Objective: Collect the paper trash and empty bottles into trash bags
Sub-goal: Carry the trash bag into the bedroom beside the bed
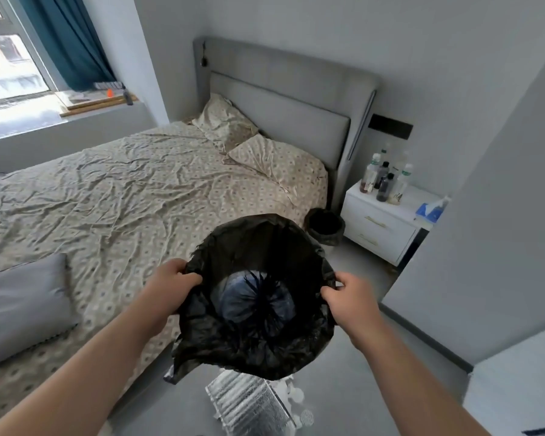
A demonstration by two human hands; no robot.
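Note:
I hold a black trash bag (258,338) open in front of me, its mouth wide and facing up. My left hand (173,284) grips the rim on the left side. My right hand (348,297) pinches the rim on the right. Through the thin bottom of the bag a blue shape shows dimly. Several bottles (384,177) stand together on the white nightstand (381,228) at the right of the bed. On the floor below the bag lie a silvery ribbed bag (249,404) and some white paper scraps (296,394).
A bed (123,190) with a crumpled patterned sheet fills the left. A small bin lined in black (324,226) stands between bed and nightstand. A blue tissue box (428,210) sits on the nightstand's right edge. A grey wall corner (485,247) juts in at right.

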